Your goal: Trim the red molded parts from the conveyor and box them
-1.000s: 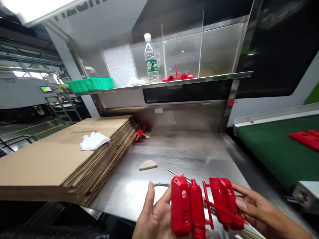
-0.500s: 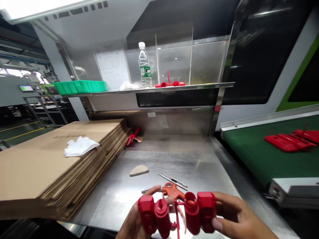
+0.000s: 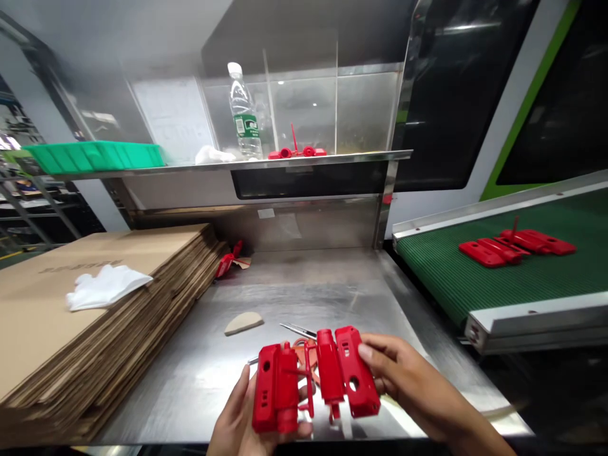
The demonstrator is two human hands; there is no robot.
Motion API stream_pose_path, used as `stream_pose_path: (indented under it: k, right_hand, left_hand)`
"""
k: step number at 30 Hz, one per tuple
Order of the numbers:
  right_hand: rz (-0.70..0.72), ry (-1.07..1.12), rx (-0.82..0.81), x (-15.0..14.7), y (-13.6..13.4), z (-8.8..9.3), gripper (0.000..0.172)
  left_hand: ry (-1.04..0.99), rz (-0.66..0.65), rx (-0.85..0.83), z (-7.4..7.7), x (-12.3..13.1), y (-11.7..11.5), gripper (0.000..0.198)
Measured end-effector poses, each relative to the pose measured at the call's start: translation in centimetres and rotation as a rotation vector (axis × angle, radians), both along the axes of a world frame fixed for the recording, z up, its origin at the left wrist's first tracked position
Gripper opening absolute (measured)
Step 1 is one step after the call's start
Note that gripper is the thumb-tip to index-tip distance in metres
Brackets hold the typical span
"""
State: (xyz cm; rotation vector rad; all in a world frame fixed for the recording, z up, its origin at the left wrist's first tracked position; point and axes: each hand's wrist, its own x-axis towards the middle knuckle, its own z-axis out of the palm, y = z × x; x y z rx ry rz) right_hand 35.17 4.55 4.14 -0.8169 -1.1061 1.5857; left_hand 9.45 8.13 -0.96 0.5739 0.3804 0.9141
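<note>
Low in the view, over the near edge of the steel table (image 3: 308, 285), I hold a red moulded plastic part made of two shell halves joined by a thin runner. My left hand (image 3: 235, 421) grips the left half (image 3: 270, 387) from below. My right hand (image 3: 406, 380) grips the right half (image 3: 349, 372), fingers on its outer side. Both halves face up, showing holes and slots. Behind the part, orange-handled cutters (image 3: 304, 347) with metal tips lie on the table.
A stack of flat cardboard (image 3: 85, 304) with a white glove (image 3: 104, 285) fills the left. A green conveyor (image 3: 498, 272) on the right carries more red parts (image 3: 515, 244). The shelf above holds a water bottle (image 3: 242, 114), a green tray (image 3: 90, 156) and a red part (image 3: 297, 152). A beige wedge (image 3: 243, 322) lies on the table.
I have turned the red part from end-on to flat, faces up, and brought its halves closer together. My view has swung right, showing more of the conveyor.
</note>
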Motion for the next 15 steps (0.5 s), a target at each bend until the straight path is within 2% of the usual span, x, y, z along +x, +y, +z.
stream_pose_path:
  k: [4,6,9,12,14,15]
  right_hand:
    - [-0.008,0.130,-0.106,0.5,0.8,-0.8,0.039]
    - [-0.023,0.169,-0.143,0.9,1.1,-1.2,0.038]
    - [-0.029,0.202,-0.163,1.6,1.5,-1.9,0.033]
    - [0.026,0.209,-0.164,2.3,1.6,-2.5,0.027]
    - [0.086,0.203,-0.165,2.6,1.5,-2.7,0.026]
    - [0.112,0.206,-0.163,2.6,1.5,-2.8,0.031]
  left_hand:
    - [-0.048,-0.060,0.007,2.1,0.6,-0.3,0.042]
    - [-0.076,-0.091,0.041,2.8,0.9,-0.3,0.045]
    - [-0.130,-0.093,0.055,3.2,1.4,-0.6,0.053]
    - [-0.144,-0.086,-0.007,3.4,2.0,-1.3,0.067]
    - [-0.084,-0.081,-0.063,3.5,2.5,-1.9,0.067]
    - [-0.032,-0.061,-0.080,3.5,2.8,-2.2,0.062]
